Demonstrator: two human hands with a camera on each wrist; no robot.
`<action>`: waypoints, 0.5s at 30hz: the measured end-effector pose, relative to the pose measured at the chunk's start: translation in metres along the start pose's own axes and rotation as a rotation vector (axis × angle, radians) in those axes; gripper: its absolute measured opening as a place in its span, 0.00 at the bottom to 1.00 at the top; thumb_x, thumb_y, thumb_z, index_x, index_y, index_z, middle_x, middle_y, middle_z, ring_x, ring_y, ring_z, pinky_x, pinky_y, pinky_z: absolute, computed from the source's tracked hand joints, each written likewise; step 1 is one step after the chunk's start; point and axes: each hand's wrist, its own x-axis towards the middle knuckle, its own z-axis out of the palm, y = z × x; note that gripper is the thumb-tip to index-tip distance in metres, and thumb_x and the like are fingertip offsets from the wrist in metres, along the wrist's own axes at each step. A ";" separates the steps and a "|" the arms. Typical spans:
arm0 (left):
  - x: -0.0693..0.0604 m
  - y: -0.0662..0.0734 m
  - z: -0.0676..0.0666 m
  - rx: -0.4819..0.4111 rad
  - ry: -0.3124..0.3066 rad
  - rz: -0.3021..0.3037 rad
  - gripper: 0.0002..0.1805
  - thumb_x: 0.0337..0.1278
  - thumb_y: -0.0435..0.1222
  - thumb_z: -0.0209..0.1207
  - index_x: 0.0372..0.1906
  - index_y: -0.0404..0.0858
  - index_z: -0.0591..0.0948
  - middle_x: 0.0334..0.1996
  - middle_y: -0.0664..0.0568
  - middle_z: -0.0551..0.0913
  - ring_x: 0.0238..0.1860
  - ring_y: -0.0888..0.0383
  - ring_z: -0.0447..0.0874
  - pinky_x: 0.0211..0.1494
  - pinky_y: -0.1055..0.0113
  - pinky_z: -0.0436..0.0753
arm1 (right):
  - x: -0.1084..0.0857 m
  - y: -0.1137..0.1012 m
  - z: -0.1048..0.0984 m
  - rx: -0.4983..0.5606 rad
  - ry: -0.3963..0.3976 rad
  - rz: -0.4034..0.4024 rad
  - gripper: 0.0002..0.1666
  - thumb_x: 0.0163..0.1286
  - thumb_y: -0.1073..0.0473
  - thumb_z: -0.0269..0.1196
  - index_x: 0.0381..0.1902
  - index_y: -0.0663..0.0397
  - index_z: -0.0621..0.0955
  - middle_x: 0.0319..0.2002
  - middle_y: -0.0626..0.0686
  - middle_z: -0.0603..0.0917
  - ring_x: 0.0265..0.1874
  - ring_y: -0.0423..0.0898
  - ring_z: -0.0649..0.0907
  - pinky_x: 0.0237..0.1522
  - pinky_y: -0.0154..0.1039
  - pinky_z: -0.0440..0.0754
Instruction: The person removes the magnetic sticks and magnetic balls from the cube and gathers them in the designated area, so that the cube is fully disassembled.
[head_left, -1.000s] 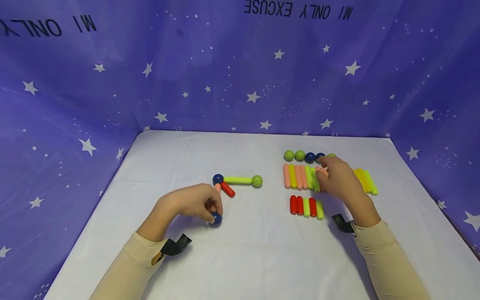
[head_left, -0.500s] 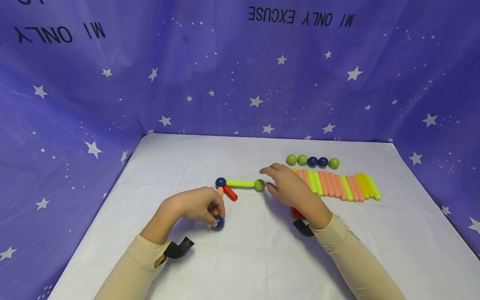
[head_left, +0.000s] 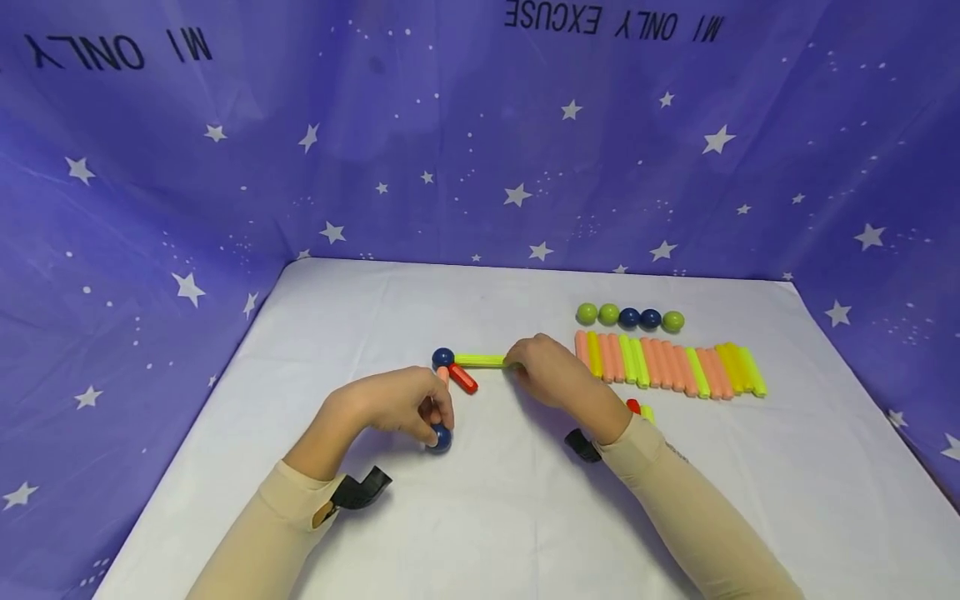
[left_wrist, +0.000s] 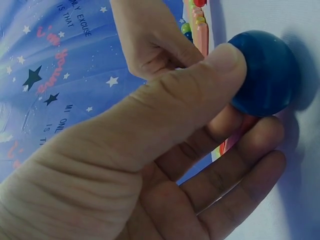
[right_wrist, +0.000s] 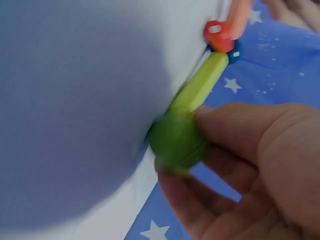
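Observation:
My left hand pinches a blue ball between thumb and fingers, low at the white tabletop. From that ball a pink stick, mostly behind the fingers, runs toward a second blue ball. This corner ball also joins a short red stick, whose other end is free, and a yellow-green stick. At the right end of the yellow-green stick, a green ball sits between the thumb and fingers of my right hand. The head view hides that ball behind the hand.
On the right lies a row of pink, yellow and yellow-green sticks. Behind it is a line of green and blue balls. Short sticks are partly covered by my right forearm. A purple starry cloth hangs behind the table.
My right hand has come leftward from above the row of sticks to the green ball and now grips it. My left hand stays on its blue ball.

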 end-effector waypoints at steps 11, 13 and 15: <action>0.001 -0.003 0.001 0.005 -0.001 0.004 0.12 0.44 0.28 0.73 0.32 0.47 0.86 0.29 0.54 0.81 0.32 0.59 0.76 0.36 0.65 0.76 | -0.025 0.003 0.001 0.040 -0.134 0.057 0.16 0.61 0.69 0.66 0.47 0.53 0.86 0.42 0.50 0.83 0.43 0.47 0.81 0.48 0.40 0.79; 0.001 -0.003 0.001 0.012 0.001 0.003 0.12 0.44 0.28 0.73 0.32 0.47 0.86 0.28 0.55 0.81 0.32 0.59 0.76 0.36 0.65 0.76 | -0.031 0.005 -0.001 0.050 -0.110 0.034 0.17 0.60 0.68 0.68 0.48 0.54 0.85 0.42 0.50 0.82 0.41 0.45 0.80 0.45 0.39 0.79; 0.000 -0.002 0.000 0.020 0.006 0.003 0.12 0.44 0.29 0.73 0.32 0.47 0.86 0.28 0.56 0.81 0.32 0.59 0.76 0.36 0.65 0.76 | -0.038 0.007 -0.005 0.086 -0.076 0.017 0.18 0.60 0.65 0.69 0.50 0.56 0.84 0.42 0.50 0.82 0.38 0.43 0.78 0.42 0.38 0.78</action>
